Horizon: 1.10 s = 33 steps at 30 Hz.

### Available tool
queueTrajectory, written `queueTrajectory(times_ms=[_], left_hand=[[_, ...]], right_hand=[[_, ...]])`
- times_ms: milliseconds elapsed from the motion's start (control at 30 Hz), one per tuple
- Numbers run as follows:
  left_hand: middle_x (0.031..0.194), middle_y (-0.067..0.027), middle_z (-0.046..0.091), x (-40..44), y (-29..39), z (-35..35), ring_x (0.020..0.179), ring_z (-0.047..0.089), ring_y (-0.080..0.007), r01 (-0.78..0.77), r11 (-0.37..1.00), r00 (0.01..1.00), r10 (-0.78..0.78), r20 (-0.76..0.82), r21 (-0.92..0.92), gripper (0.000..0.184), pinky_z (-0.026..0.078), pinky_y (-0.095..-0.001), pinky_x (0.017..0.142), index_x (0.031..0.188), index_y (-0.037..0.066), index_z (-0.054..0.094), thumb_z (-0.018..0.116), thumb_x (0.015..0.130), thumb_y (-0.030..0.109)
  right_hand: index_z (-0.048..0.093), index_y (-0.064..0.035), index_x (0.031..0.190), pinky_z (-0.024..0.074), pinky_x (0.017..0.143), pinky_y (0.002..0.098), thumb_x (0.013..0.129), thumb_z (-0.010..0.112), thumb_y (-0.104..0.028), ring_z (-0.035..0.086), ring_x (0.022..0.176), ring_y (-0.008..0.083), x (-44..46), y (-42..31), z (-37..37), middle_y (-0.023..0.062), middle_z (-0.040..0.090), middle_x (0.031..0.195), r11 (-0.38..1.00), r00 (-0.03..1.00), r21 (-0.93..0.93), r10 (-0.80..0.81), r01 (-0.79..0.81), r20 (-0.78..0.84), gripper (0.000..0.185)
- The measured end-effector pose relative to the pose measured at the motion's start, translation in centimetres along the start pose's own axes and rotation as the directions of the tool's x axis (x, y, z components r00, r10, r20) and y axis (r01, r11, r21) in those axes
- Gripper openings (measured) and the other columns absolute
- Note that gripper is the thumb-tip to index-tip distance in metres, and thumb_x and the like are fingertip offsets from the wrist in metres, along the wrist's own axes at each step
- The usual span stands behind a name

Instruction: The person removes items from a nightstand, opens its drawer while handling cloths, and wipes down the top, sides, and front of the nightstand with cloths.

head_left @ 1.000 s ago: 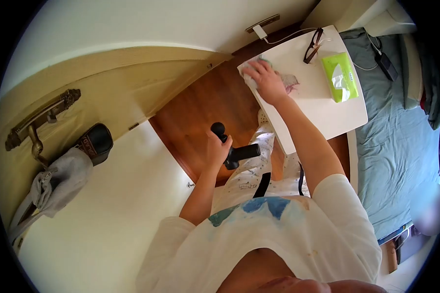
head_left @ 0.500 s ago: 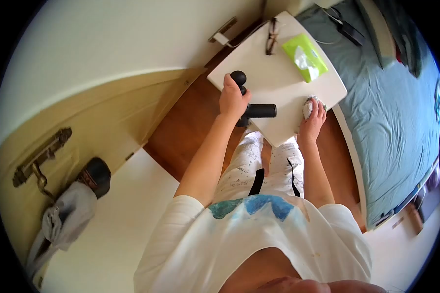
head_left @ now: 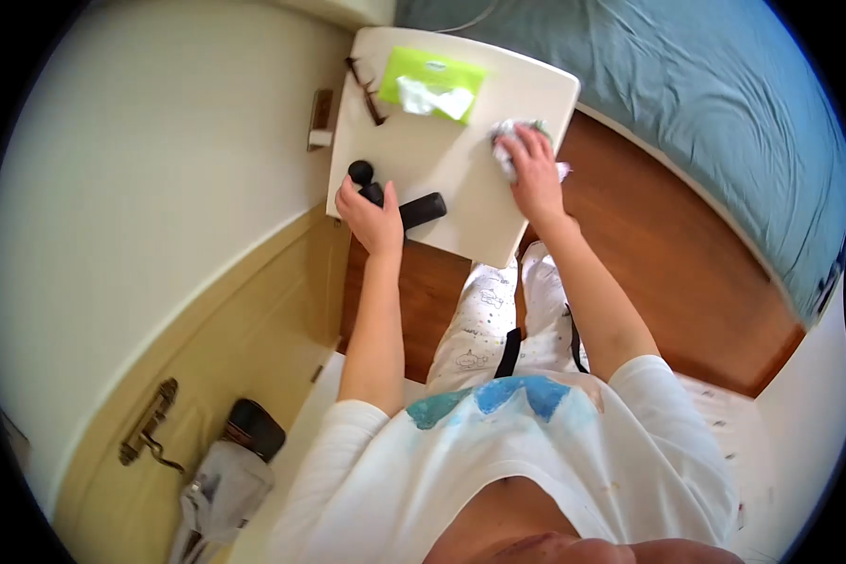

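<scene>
On the white tabletop lies a black massage gun with a round ball head, its handle pointing right. My left hand is closed around its body near the table's front left corner, covering the middle of it. Over by the right edge, my right hand presses a crumpled white patterned cloth against the surface, fingers bent over it. Part of the cloth is hidden under the palm.
A green tissue pack with a tissue sticking out lies at the back, with folded glasses left of it. To the right is a bed with a blue sheet. A door with a handle stands at the left, a cap hanging nearby.
The camera view has turned, so the table appears further left. The massage gun has gone from held up to down at the tabletop. My right hand has moved the cloth further back along the right side.
</scene>
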<state>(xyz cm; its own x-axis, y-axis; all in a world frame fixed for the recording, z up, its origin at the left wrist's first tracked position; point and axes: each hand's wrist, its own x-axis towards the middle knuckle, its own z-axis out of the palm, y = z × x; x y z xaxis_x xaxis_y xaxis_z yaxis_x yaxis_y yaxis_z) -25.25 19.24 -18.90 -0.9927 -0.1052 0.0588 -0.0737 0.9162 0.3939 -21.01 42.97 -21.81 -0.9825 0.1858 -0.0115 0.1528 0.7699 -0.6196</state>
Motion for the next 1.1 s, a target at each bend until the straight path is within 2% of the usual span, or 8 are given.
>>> queueTrajectory(times_ms=[67, 267, 333, 467, 667, 800, 967, 1100], left_hand=[[0.117, -0.0198, 0.044, -1.6, 2.2, 1.6, 0.107, 0.043, -0.0358, -0.219, 0.956, 0.975, 0.208, -0.074, -0.195, 0.051, 0.034, -0.0436, 0.094, 0.120, -0.003, 0.039, 0.062, 0.078, 0.014], [0.121, -0.0186, 0.044, -3.4, 11.4, 9.0, 0.115, 0.040, -0.0357, -0.396, 0.810, 0.792, 0.540, 0.286, -0.433, 0.039, 0.033, -0.0429, 0.097, 0.116, 0.003, 0.049, 0.056, 0.078, 0.006], [0.123, -0.0170, 0.044, -1.7, 12.3, 12.5, 0.116, 0.040, -0.0345, -0.606, 0.762, 0.755, 0.641, 0.134, -0.230, 0.040, 0.032, -0.0437, 0.098, 0.116, 0.006, 0.052, 0.052, 0.076, 0.004], [0.126, -0.0144, 0.044, -0.8, 13.1, 14.8, 0.117, 0.040, -0.0330, -0.643, 0.765, 0.763, 0.637, 0.111, 0.034, 0.043, 0.030, -0.0438, 0.099, 0.119, 0.008, 0.052, 0.046, 0.076, 0.009], [0.126, -0.0153, 0.043, -1.0, 13.4, 14.6, 0.116, 0.040, -0.0332, -0.676, 0.736, 0.733, 0.670, 0.115, 0.022, 0.041, 0.030, -0.0445, 0.097, 0.119, 0.008, 0.052, 0.043, 0.079, 0.008], [0.127, -0.0150, 0.041, -0.9, 13.4, 14.9, 0.117, 0.038, -0.0328, -0.680, 0.733, 0.730, 0.673, 0.121, 0.028, 0.041, 0.028, -0.0442, 0.098, 0.120, 0.006, 0.050, 0.042, 0.080, 0.006], [0.126, -0.0166, 0.041, -1.2, 13.3, 14.9, 0.117, 0.038, -0.0320, -0.677, 0.734, 0.731, 0.665, 0.151, 0.045, 0.038, 0.026, -0.0428, 0.098, 0.120, 0.002, 0.047, 0.038, 0.085, 0.012], [0.129, -0.0140, 0.038, -1.1, 13.2, 15.0, 0.117, 0.037, -0.0322, -0.672, 0.740, 0.735, 0.661, 0.150, 0.035, 0.040, 0.026, -0.0438, 0.098, 0.122, 0.006, 0.048, 0.039, 0.083, 0.010]], right_hand=[[0.057, -0.0136, 0.105, 0.0371, 0.096, 0.0398, 0.072, 0.054, 0.002, 0.040, 0.115, 0.0334, -3.7, 0.1, 0.0, 0.0106, 0.048, 0.121, 0.999, 0.999, 0.023, 0.049, -0.049, -0.009, 0.036], [0.053, -0.0111, 0.109, 0.0359, 0.095, 0.0402, 0.064, 0.062, 0.004, 0.041, 0.114, 0.0344, -12.2, 1.7, -0.5, 0.0141, 0.047, 0.120, 0.877, 0.974, 0.431, 0.223, -0.214, 0.029, 0.048], [0.051, -0.0108, 0.111, 0.0354, 0.095, 0.0402, 0.063, 0.063, 0.004, 0.041, 0.114, 0.0347, -12.3, 3.0, -0.1, 0.0149, 0.047, 0.120, 0.777, 0.944, 0.547, 0.319, -0.313, 0.087, 0.052], [0.047, -0.0068, 0.116, 0.0354, 0.095, 0.0398, 0.062, 0.061, 0.005, 0.043, 0.111, 0.0357, -8.1, 5.5, 0.4, 0.0156, 0.046, 0.122, 0.696, 0.930, 0.682, 0.362, -0.226, -0.061, 0.057], [0.051, -0.0050, 0.112, 0.0391, 0.090, 0.0394, 0.064, 0.062, 0.002, 0.046, 0.107, 0.0351, 2.7, 8.8, 1.4, 0.0157, 0.051, 0.113, 0.714, 0.763, 0.694, 0.501, -0.097, -0.409, 0.050], [0.051, -0.0020, 0.113, 0.0445, 0.084, 0.0358, 0.071, 0.070, -0.019, 0.057, 0.097, 0.0304, 8.3, 14.8, 1.4, 0.0169, 0.058, 0.107, 0.243, 0.728, 0.966, 0.678, -0.084, -0.107, 0.049], [0.041, -0.0051, 0.126, 0.0411, 0.090, 0.0322, 0.079, 0.063, -0.026, 0.054, 0.104, 0.0234, 4.0, 11.9, 4.5, 0.0125, 0.057, 0.112, 0.007, 0.768, 0.996, 0.638, -0.086, 0.062, 0.056], [0.041, -0.0068, 0.126, 0.0398, 0.091, 0.0332, 0.081, 0.059, -0.019, 0.053, 0.105, 0.0236, -4.6, 7.7, 7.1, 0.0132, 0.055, 0.114, 0.047, 0.770, 0.979, 0.626, -0.198, 0.125, 0.050]])
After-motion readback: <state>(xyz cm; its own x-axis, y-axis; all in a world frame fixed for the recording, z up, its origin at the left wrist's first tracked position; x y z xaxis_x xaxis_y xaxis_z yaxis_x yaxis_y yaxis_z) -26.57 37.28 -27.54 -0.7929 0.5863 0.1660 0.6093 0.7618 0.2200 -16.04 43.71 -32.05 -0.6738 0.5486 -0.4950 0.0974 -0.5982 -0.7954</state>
